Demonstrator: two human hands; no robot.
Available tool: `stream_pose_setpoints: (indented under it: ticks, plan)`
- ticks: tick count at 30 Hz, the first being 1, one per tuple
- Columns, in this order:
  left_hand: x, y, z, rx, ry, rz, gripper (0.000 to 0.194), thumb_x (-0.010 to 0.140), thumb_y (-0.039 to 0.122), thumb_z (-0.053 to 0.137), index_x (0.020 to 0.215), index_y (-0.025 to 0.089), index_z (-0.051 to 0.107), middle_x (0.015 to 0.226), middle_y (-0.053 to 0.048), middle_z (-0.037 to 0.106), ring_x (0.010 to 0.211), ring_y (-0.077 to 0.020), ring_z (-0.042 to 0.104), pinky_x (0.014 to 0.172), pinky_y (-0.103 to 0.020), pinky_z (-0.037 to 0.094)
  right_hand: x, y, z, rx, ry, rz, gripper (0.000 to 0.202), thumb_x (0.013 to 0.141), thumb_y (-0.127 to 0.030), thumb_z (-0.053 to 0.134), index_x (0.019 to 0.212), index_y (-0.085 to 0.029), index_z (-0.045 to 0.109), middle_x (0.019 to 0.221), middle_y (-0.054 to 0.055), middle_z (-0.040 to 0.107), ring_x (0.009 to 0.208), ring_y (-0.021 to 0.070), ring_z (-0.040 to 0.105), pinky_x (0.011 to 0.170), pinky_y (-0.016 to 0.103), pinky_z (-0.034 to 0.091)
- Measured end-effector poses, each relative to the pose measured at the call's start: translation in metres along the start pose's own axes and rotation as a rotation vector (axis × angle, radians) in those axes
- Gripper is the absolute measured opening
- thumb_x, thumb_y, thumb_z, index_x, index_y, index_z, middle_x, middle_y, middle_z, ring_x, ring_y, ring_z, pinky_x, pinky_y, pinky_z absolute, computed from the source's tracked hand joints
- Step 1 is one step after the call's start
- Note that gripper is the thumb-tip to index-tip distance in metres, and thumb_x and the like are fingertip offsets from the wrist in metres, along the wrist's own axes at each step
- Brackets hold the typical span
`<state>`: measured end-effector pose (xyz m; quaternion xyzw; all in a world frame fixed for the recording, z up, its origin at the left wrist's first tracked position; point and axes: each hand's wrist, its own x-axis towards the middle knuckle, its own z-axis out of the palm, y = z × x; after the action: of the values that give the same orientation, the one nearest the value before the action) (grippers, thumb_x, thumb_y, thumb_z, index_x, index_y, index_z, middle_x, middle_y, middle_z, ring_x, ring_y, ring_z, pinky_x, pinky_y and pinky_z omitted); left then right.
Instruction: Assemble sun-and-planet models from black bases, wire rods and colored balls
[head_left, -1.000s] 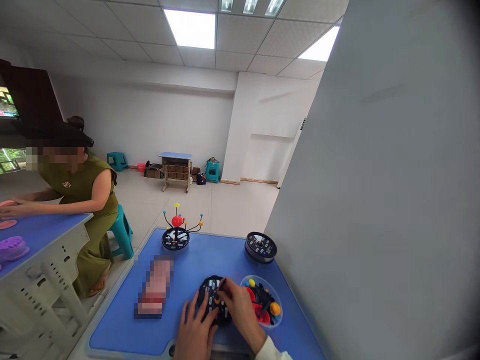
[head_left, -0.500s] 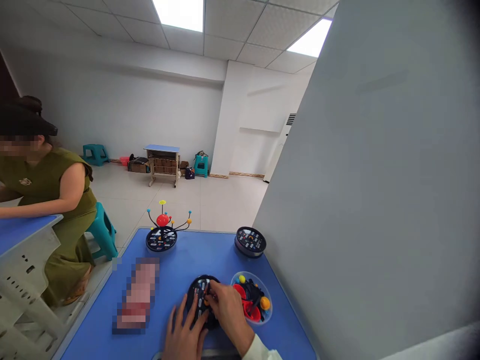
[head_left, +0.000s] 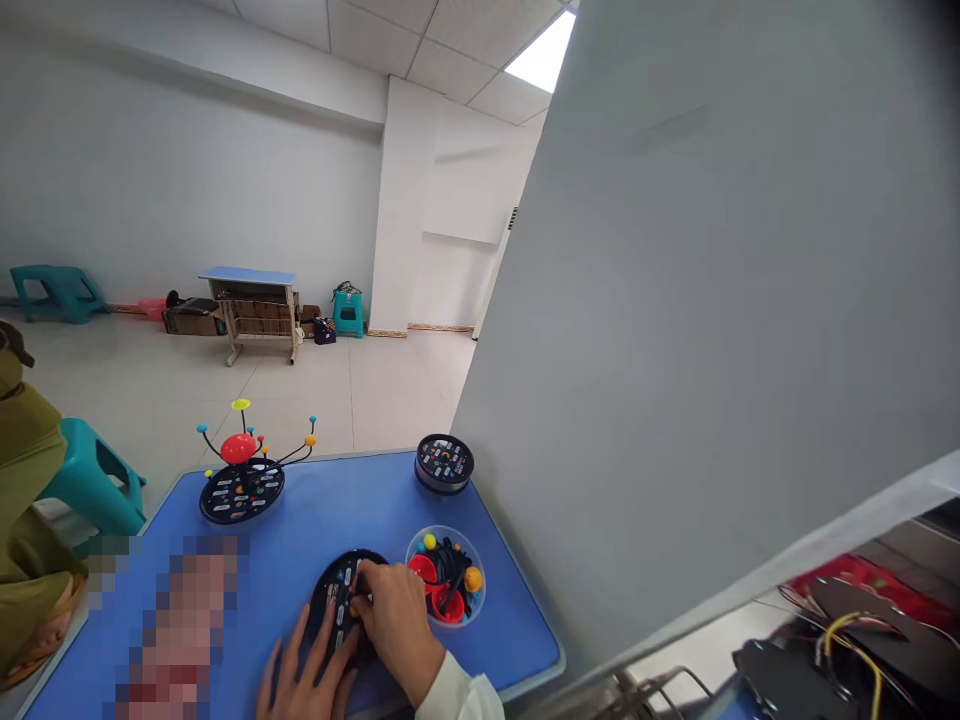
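A black disc with small printed labels [head_left: 337,590] lies on the blue table near its front edge. My left hand [head_left: 307,675] rests on the disc's lower left part, its fingers spread. Over the disc's right side, my right hand [head_left: 397,615] has thumb and fingertips pinched together near the centre; what they hold, if anything, is hidden. Just right of it stands a clear round container [head_left: 480,600] with red cups, a yellow ball, an orange ball and black parts.
A planet model [head_left: 238,449] on a black base stands at the table's back left. Stacked black discs [head_left: 445,462] sit at the back right. A grey partition [head_left: 675,350] borders the right. A person in green [head_left: 26,450] is at far left.
The view has turned to the right, so table and hands appear farther left and cables show at lower right. Both hands stay on the disc with little visible change.
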<state>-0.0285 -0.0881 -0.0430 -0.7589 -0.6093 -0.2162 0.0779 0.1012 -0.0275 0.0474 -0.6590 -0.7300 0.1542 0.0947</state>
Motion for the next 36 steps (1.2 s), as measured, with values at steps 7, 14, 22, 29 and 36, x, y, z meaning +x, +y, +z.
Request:
stream_pose_setpoints:
  ticks: [7, 14, 22, 29, 36]
  plan:
    - [0.006, -0.011, 0.002, -0.008, -0.073, 0.041, 0.037, 0.087, 0.029, 0.051, 0.119, 0.04, 0.067, 0.138, 0.003, 0.059, 0.128, -0.0325, 0.05, 0.099, -0.051, 0.042, -0.02, 0.017, -0.039, 0.037, 0.118, -0.064, 0.027, 0.085, -0.025, 0.06, 0.109, -0.031, 0.07, 0.101, -0.001, 0.078, 0.091, 0.021, 0.071, 0.075, 0.024, 0.046]
    - [0.008, -0.019, -0.002, -0.13, -0.162, 0.051, 0.037, 0.089, 0.033, 0.051, 0.123, 0.044, 0.063, 0.144, 0.004, 0.054, 0.129, -0.0333, 0.049, 0.096, -0.054, 0.045, -0.041, 0.103, -0.086, -0.115, 0.169, -0.117, 0.033, 0.084, -0.008, 0.047, 0.088, -0.027, 0.074, 0.093, 0.003, 0.075, 0.088, 0.0215, 0.068, 0.077, 0.03, 0.042]
    - [0.004, -0.022, -0.004, -0.107, -0.025, 0.035, 0.037, 0.088, 0.037, 0.053, 0.124, 0.04, 0.063, 0.14, 0.0, 0.058, 0.125, -0.0345, 0.053, 0.093, -0.053, 0.047, -0.034, 0.112, -0.078, -0.245, 0.203, -0.308, 0.022, 0.086, -0.006, 0.054, 0.078, -0.023, 0.067, 0.084, 0.002, 0.069, 0.082, 0.0185, 0.062, 0.073, 0.029, 0.038]
    - [0.006, 0.025, -0.019, -0.525, 0.283, -0.057, 0.036, 0.092, 0.048, 0.046, 0.085, 0.028, 0.076, 0.095, -0.007, 0.077, 0.089, -0.0251, 0.069, 0.077, -0.035, 0.055, -0.046, 0.11, -0.088, -0.272, 0.335, -0.408, 0.02, 0.091, -0.009, 0.053, 0.08, -0.022, 0.063, 0.081, 0.002, 0.067, 0.072, 0.0168, 0.06, 0.071, 0.031, 0.035]
    - [0.038, 0.085, -0.036, -1.188, 0.018, -0.219, 0.046, 0.082, 0.061, 0.055, 0.099, 0.022, 0.071, 0.08, -0.006, 0.078, 0.067, -0.0199, 0.072, 0.063, -0.025, 0.058, -0.062, 0.092, -0.087, -0.06, 0.355, -0.536, 0.019, 0.094, -0.018, 0.052, 0.093, -0.028, 0.068, 0.087, 0.0, 0.073, 0.079, 0.0159, 0.065, 0.075, 0.03, 0.037]
